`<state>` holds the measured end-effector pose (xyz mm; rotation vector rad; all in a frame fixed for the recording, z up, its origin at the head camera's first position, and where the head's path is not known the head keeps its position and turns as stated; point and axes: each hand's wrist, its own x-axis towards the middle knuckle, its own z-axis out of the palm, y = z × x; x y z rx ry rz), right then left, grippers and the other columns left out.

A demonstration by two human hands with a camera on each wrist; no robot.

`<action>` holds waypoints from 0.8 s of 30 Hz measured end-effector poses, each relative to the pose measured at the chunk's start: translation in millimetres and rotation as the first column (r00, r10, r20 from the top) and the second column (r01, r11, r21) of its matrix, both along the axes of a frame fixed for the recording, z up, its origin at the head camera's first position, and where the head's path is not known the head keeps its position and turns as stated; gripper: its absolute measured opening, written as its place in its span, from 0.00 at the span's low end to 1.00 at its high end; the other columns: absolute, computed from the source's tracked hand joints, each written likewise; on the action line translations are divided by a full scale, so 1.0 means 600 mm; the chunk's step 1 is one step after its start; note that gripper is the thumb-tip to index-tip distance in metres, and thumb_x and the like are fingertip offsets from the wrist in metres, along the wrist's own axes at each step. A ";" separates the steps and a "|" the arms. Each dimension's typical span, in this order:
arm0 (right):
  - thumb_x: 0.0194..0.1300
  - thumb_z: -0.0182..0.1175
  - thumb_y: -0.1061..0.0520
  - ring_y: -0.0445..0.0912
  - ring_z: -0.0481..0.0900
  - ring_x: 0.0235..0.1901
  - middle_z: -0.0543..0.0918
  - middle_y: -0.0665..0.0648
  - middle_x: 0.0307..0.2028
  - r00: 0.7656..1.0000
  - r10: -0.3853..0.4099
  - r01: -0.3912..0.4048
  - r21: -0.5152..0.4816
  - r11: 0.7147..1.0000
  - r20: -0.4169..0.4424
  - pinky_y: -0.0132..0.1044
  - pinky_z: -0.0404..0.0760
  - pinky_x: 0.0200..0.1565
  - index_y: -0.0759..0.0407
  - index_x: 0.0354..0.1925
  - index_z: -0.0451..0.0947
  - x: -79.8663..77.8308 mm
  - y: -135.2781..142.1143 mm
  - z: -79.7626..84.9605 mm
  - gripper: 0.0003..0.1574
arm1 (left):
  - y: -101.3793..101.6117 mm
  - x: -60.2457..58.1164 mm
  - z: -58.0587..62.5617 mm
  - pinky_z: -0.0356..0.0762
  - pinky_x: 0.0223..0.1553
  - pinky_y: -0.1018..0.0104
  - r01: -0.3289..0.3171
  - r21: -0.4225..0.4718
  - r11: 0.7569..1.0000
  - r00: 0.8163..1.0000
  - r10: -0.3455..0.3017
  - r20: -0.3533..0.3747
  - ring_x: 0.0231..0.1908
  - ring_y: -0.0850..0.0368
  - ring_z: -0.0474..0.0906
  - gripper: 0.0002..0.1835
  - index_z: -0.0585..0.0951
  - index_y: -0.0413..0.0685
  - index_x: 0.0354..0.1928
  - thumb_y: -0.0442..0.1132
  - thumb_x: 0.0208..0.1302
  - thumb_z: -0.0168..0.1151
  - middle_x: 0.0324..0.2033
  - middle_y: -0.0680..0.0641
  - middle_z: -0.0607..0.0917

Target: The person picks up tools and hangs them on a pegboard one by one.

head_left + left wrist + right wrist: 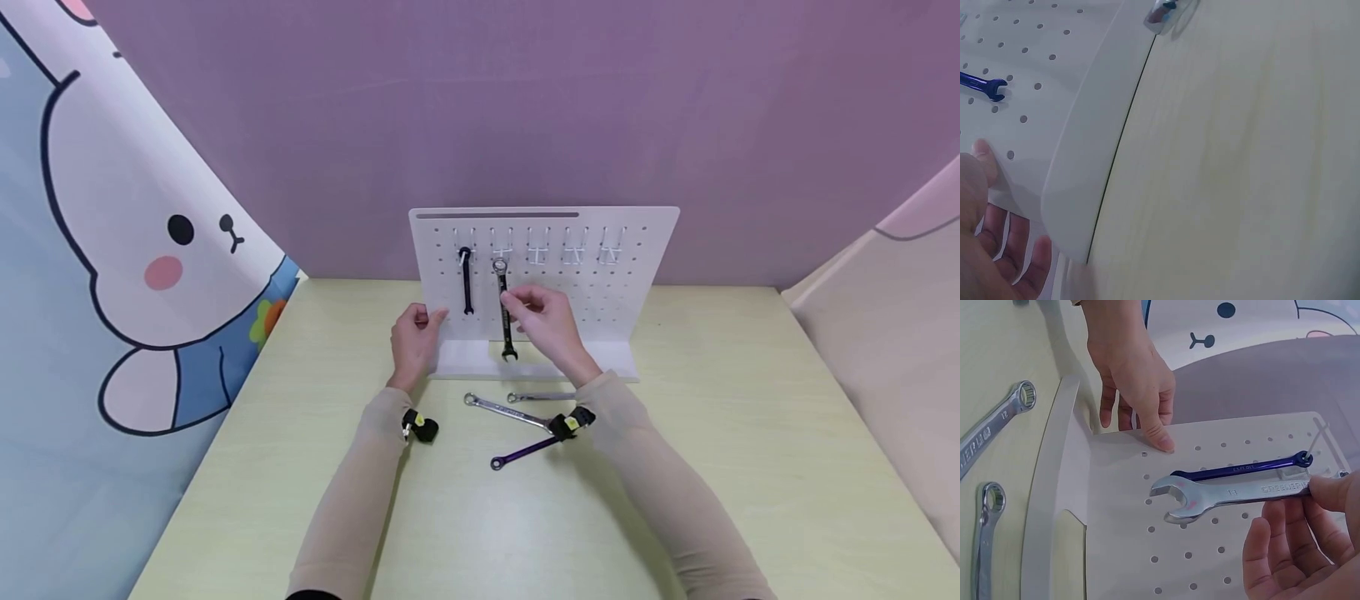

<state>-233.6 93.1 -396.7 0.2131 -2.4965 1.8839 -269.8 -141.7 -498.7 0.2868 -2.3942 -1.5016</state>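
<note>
A white pegboard [611, 300] stands upright on its base. At its left edge my left hand [412, 342] holds it, thumb on the front face and fingers behind, as the left wrist view shows. My right hand [551, 327] pinches a silver combination wrench [1229, 492] by its shank between thumb and fingers. This wrench hangs upright before the board, ring end up at the second hook from the left, open jaw down. Beside it, a dark blue wrench [1247, 467] hangs from the leftmost hook, ring end up.
On the table [337, 400] before the board lie two silver wrenches [502, 408] and a purple wrench [528, 451], partly covered by the right wrist. Several white hooks [574, 250] line the board's upper part to the right. A purple curtain [525, 108] rises behind the board.
</note>
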 end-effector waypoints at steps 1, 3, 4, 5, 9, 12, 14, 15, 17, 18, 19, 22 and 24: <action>0.78 0.64 0.50 0.67 0.84 0.48 0.88 0.62 0.47 1.000 -0.001 0.001 0.000 1.000 0.002 0.43 0.88 0.46 0.62 0.54 0.85 -0.001 0.000 -0.001 0.17 | 0.000 0.000 0.000 0.80 0.53 0.49 0.000 -0.001 1.000 1.000 0.000 -0.001 0.44 0.43 0.85 0.21 0.83 0.40 0.44 0.53 0.71 0.71 0.44 0.38 0.90; 0.78 0.64 0.50 0.64 0.85 0.47 0.88 0.61 0.47 1.000 -0.001 0.001 0.001 1.000 0.004 0.38 0.88 0.44 0.61 0.54 0.85 -0.004 0.000 -0.002 0.18 | 0.000 0.000 0.000 0.80 0.52 0.49 -0.001 -0.002 1.000 1.000 0.001 -0.004 0.44 0.43 0.85 0.21 0.83 0.40 0.44 0.53 0.71 0.71 0.43 0.38 0.90; 0.78 0.64 0.49 0.62 0.85 0.46 0.88 0.61 0.47 1.000 -0.001 0.001 0.002 1.000 0.002 0.37 0.87 0.43 0.61 0.54 0.85 -0.005 -0.001 -0.002 0.18 | 0.000 0.000 -0.001 0.80 0.52 0.49 -0.002 -0.001 1.000 1.000 0.002 -0.005 0.43 0.43 0.84 0.20 0.83 0.40 0.43 0.53 0.71 0.71 0.43 0.38 0.90; 0.78 0.63 0.49 0.59 0.85 0.45 0.88 0.61 0.48 1.000 -0.002 0.002 0.004 1.000 0.001 0.36 0.87 0.43 0.61 0.54 0.86 -0.006 -0.001 -0.002 0.18 | 0.000 -0.001 -0.001 0.80 0.51 0.50 -0.002 -0.001 1.000 1.000 0.002 -0.006 0.43 0.43 0.84 0.20 0.83 0.40 0.43 0.53 0.71 0.71 0.43 0.38 0.90; 0.78 0.63 0.49 0.57 0.85 0.43 0.89 0.62 0.48 1.000 -0.002 0.002 0.000 1.000 0.001 0.44 0.89 0.46 0.61 0.54 0.86 -0.011 0.000 -0.001 0.18 | 0.001 -0.001 -0.001 0.80 0.51 0.50 -0.002 0.001 1.000 1.000 0.002 -0.002 0.43 0.44 0.84 0.20 0.82 0.40 0.43 0.53 0.71 0.71 0.42 0.38 0.90; 0.78 0.64 0.49 0.62 0.85 0.46 0.88 0.62 0.48 1.000 -0.002 0.002 -0.008 1.000 0.011 0.52 0.88 0.50 0.61 0.54 0.86 -0.013 0.000 -0.002 0.18 | 0.001 -0.002 -0.002 0.80 0.52 0.49 -0.001 0.001 1.000 1.000 0.001 0.000 0.43 0.43 0.84 0.21 0.83 0.40 0.43 0.53 0.72 0.70 0.43 0.38 0.90; 0.78 0.64 0.49 0.63 0.85 0.47 0.88 0.62 0.48 1.000 -0.001 0.001 -0.007 1.000 0.016 0.55 0.88 0.51 0.61 0.55 0.85 -0.016 -0.001 -0.003 0.19 | 0.001 -0.001 -0.001 0.80 0.52 0.48 -0.001 0.001 1.000 1.000 0.001 0.000 0.44 0.43 0.84 0.21 0.83 0.40 0.43 0.53 0.72 0.71 0.43 0.38 0.90; 0.78 0.64 0.49 0.61 0.85 0.46 0.88 0.62 0.48 1.000 -0.002 0.002 -0.006 1.000 0.018 0.56 0.88 0.52 0.62 0.55 0.85 -0.017 -0.001 -0.004 0.19 | 0.001 -0.001 -0.001 0.80 0.52 0.48 0.000 0.000 1.000 1.000 0.000 -0.001 0.44 0.43 0.84 0.21 0.82 0.40 0.43 0.53 0.71 0.71 0.43 0.38 0.90; 0.78 0.64 0.49 0.57 0.85 0.44 0.88 0.61 0.47 1.000 -0.005 0.005 -0.007 1.000 0.024 0.56 0.87 0.52 0.62 0.55 0.85 -0.019 -0.001 -0.005 0.19 | 0.002 -0.001 -0.001 0.80 0.52 0.49 0.000 -0.001 1.000 1.000 0.000 0.000 0.44 0.43 0.84 0.21 0.82 0.40 0.43 0.53 0.72 0.71 0.43 0.38 0.90; 0.78 0.64 0.48 0.55 0.85 0.43 0.88 0.61 0.47 1.000 -0.007 0.007 -0.008 1.000 0.030 0.57 0.87 0.53 0.61 0.55 0.85 -0.020 -0.001 -0.005 0.19 | 0.001 -0.001 -0.001 0.80 0.52 0.49 -0.001 -0.002 1.000 1.000 0.001 0.000 0.44 0.43 0.84 0.21 0.82 0.40 0.43 0.53 0.72 0.71 0.43 0.38 0.90; 0.78 0.64 0.48 0.53 0.85 0.42 0.88 0.60 0.47 0.999 -0.009 0.010 -0.011 1.000 0.034 0.57 0.87 0.53 0.61 0.55 0.85 -0.022 -0.002 -0.005 0.19 | 0.002 -0.001 -0.001 0.79 0.52 0.50 -0.002 -0.003 1.000 1.000 0.002 0.000 0.44 0.43 0.84 0.21 0.82 0.40 0.43 0.53 0.72 0.71 0.43 0.38 0.90; 0.78 0.64 0.48 0.50 0.84 0.41 0.88 0.60 0.46 0.999 -0.015 0.016 -0.021 1.000 0.048 0.59 0.87 0.54 0.62 0.55 0.85 -0.025 -0.003 -0.005 0.19 | 0.002 -0.002 -0.002 0.79 0.51 0.50 -0.003 -0.001 1.000 1.000 0.003 -0.003 0.44 0.44 0.84 0.21 0.82 0.40 0.42 0.53 0.71 0.71 0.43 0.38 0.90; 0.78 0.64 0.49 0.50 0.84 0.41 0.88 0.60 0.46 0.998 -0.017 0.018 -0.028 0.999 0.059 0.60 0.86 0.54 0.62 0.55 0.85 -0.027 -0.004 -0.005 0.19 | 0.002 -0.002 -0.002 0.79 0.51 0.50 -0.005 0.001 1.000 1.000 0.005 -0.003 0.44 0.43 0.84 0.21 0.82 0.40 0.42 0.53 0.71 0.71 0.43 0.38 0.90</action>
